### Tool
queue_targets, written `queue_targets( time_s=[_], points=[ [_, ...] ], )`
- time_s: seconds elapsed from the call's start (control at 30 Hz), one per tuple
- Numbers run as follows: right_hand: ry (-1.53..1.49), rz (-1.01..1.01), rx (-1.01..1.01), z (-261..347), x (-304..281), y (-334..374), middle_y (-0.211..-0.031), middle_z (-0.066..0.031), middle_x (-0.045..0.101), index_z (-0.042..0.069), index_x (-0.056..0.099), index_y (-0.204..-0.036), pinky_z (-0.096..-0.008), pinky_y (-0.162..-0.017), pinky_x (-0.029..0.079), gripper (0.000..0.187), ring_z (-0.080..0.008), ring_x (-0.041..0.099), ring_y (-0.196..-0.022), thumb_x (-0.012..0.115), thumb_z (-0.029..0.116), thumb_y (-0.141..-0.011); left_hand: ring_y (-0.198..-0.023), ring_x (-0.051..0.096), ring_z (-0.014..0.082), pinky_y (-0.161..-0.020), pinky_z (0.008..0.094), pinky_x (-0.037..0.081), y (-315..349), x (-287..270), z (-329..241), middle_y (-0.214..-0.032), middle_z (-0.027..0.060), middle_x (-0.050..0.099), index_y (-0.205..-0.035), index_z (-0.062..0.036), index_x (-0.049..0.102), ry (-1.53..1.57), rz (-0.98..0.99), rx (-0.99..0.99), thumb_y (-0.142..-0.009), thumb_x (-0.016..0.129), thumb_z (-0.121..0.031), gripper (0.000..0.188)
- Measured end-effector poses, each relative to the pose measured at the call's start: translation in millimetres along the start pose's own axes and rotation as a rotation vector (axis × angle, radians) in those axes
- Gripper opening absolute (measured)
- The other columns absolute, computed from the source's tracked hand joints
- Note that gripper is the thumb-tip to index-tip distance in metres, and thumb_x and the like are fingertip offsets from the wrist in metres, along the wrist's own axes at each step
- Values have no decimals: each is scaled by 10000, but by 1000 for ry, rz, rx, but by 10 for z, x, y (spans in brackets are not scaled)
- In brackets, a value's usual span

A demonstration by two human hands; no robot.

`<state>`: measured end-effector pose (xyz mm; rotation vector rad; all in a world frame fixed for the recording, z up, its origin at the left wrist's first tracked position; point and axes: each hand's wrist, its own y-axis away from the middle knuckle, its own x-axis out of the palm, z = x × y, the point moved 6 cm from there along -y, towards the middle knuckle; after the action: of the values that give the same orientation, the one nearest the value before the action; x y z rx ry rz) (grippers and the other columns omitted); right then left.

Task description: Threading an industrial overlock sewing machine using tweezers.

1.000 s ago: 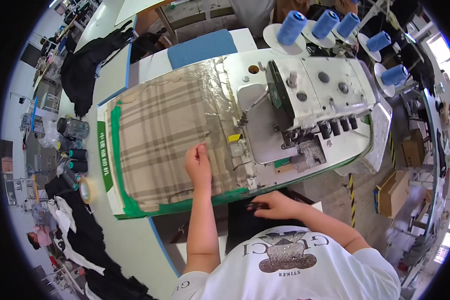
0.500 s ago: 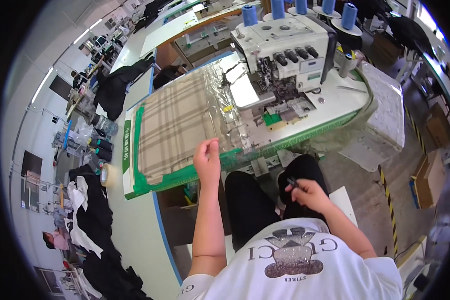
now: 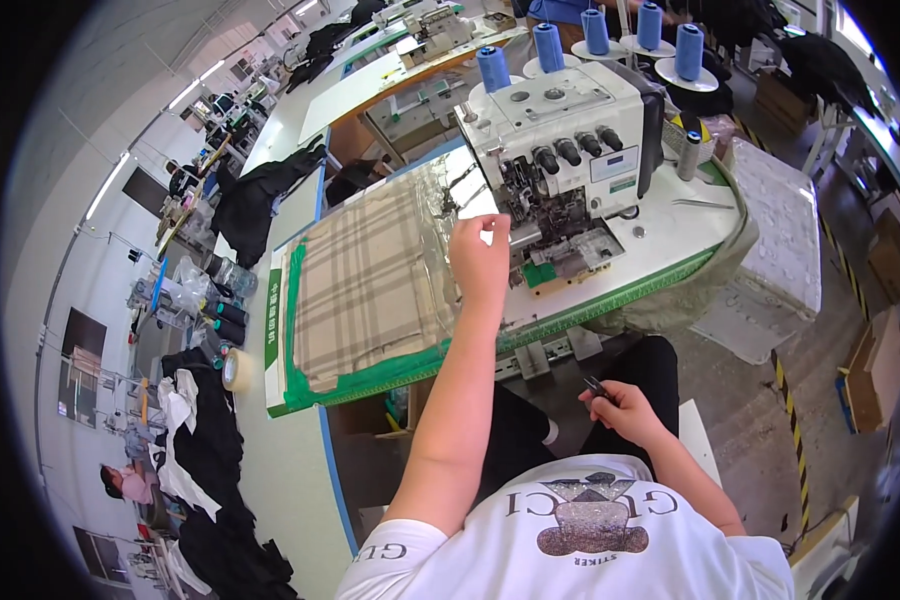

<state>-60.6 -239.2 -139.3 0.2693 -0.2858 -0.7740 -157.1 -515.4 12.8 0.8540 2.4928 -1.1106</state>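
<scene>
My left hand [image 3: 482, 258] reaches up to the left side of the white overlock sewing machine [image 3: 560, 110], beside its needle area. Thumb and fingers are bent together in a pinch; whether anything thin is between them cannot be made out. Low over my lap, my right hand [image 3: 625, 412] is closed around small dark thread snips [image 3: 595, 386], their points toward the upper left. A beige plaid fabric panel [image 3: 365, 285] lies flat on the table left of the machine, bordered by green tape [image 3: 370, 374].
Blue thread cones [image 3: 547, 48] stand behind the machine. Tweezers [image 3: 705, 204] and a grey spool [image 3: 689, 155] are on the table's right side. A tape roll [image 3: 236, 370] and dark cloth [image 3: 205, 450] lie to the left. A cardboard box [image 3: 878, 372] is on the floor at right.
My left hand has moved up and right, from the fabric's near edge to the machine's side. My right hand still holds the snips over my lap. The view has shifted slightly.
</scene>
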Motion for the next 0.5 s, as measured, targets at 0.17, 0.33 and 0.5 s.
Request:
queue_targets(
  time_s=[0.17, 0.33, 0.5],
  points=[
    [54, -15, -88, 161, -128, -233, -758, 11, 622, 31, 674, -1068, -220, -571, 431, 171, -50, 529, -631, 577, 73, -933, -780, 599, 293, -719, 380, 460, -262, 301, 56, -800, 99, 618, -813, -29, 711, -71, -48, -66, -813, 758, -282, 258],
    [15, -11, -59, 554, -117, -450, -796, 0, 650, 10, 674, -1080, -223, -613, 473, 205, -49, 565, -662, 665, 70, -884, -705, 582, 256, -669, 357, 453, -232, 231, 72, -805, 94, 632, -807, -25, 705, -69, -31, -79, -804, 746, -196, 175],
    [14, -255, -269, 1398, -202, -921, -733, -2, 647, -19, 690, -1020, -221, -500, 422, 197, -42, 534, -555, 663, 124, -887, -670, 495, 133, -606, 284, 413, 110, -24, -79, -782, 43, 603, -813, -29, 691, 85, 161, -123, -809, 746, -136, 121]
  ],
)
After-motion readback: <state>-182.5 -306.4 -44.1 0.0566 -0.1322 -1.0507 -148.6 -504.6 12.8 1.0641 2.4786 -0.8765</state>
